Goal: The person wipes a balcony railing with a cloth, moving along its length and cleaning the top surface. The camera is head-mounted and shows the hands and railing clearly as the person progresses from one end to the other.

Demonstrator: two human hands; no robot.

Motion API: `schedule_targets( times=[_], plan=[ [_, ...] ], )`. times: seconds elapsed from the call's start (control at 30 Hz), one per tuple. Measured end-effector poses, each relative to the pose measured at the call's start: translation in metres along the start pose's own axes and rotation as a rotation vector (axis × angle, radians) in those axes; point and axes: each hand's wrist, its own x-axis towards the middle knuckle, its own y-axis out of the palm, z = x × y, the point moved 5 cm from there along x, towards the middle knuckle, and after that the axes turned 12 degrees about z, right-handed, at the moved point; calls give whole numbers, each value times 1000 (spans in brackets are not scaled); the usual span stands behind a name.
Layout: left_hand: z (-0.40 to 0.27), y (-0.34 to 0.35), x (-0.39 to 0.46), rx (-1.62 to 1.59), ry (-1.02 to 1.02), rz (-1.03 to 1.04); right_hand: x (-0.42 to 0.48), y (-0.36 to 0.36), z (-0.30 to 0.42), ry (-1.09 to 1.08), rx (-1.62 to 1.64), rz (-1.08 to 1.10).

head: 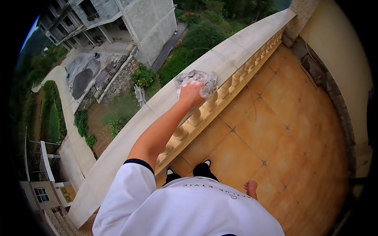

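My left hand [192, 91] is pressed down over a bunched grey cloth [210, 84], its fingers partly sunk in the folds. Under the cloth runs the pale, smooth top rail of a balustrade [133, 125], which slants across the view from lower left to upper right. My left arm reaches out straight over this rail. Down at my side, away from the rail, hangs my right hand [250, 186] with curled fingers, and I see nothing in it.
Turned balusters [211, 101] stand under the rail. Orange-brown floor tiles [274, 126] spread on the right, towards a cream wall [333, 38]. A thin wire [254, 103] loops over the rail. Beyond it, far below, lie greenery, a concrete path [71, 138] and an unfinished building [147, 26].
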Motion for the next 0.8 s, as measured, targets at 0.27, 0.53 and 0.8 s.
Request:
schedule_targets(
  times=[0.27, 0.53, 0.8],
  plan=[
    [104, 15, -200, -86, -290, -115, 60, 59, 106, -94, -118, 125],
    [162, 30, -310, -104, -721, -263, 78, 143, 162, -149, -71, 318],
    [102, 14, -163, -57, -538, -153, 70, 148, 190, -199, -94, 326]
  ],
)
